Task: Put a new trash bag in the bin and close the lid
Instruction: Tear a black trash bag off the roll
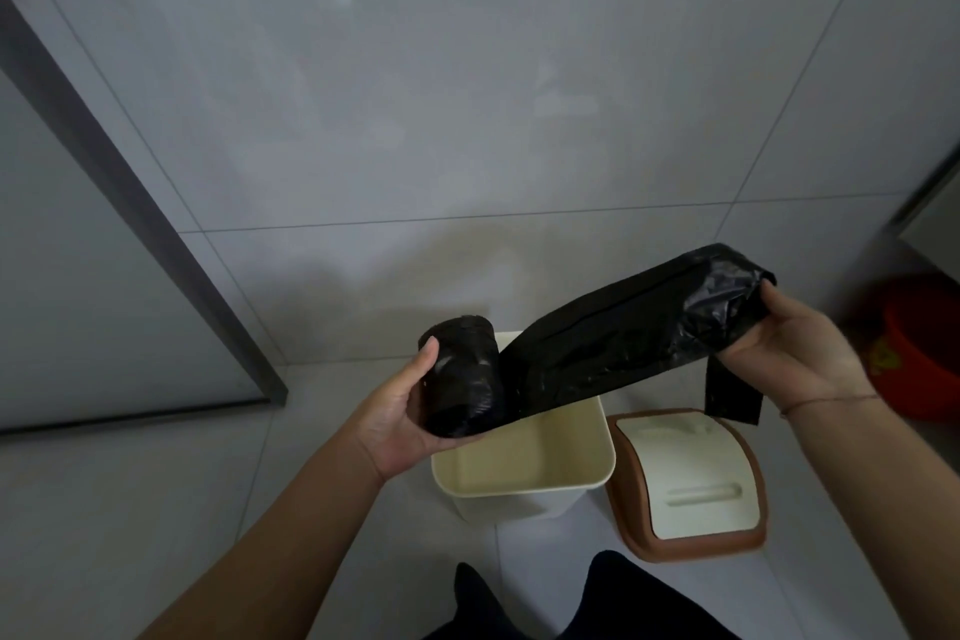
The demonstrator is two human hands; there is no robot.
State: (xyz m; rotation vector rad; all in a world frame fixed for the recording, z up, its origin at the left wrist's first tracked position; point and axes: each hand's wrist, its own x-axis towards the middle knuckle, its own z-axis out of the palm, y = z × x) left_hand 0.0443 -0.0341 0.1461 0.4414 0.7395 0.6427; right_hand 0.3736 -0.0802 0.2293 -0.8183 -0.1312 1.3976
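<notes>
My left hand (397,408) grips a black roll of trash bags (460,374) above the bin's left rim. A flat black trash bag (613,343) stretches from the roll up to my right hand (795,343), which pinches its bunched far end; a loose strip hangs below that hand. Under them stands the cream bin (524,494), open and with no liner in it. Its lid (685,478), cream with a brown rim, lies on the floor just right of the bin.
The bin stands against a grey tiled wall. A dark door frame (156,234) runs down the left. A red bucket (919,343) sits at the far right. My dark trouser legs (597,603) are at the bottom edge.
</notes>
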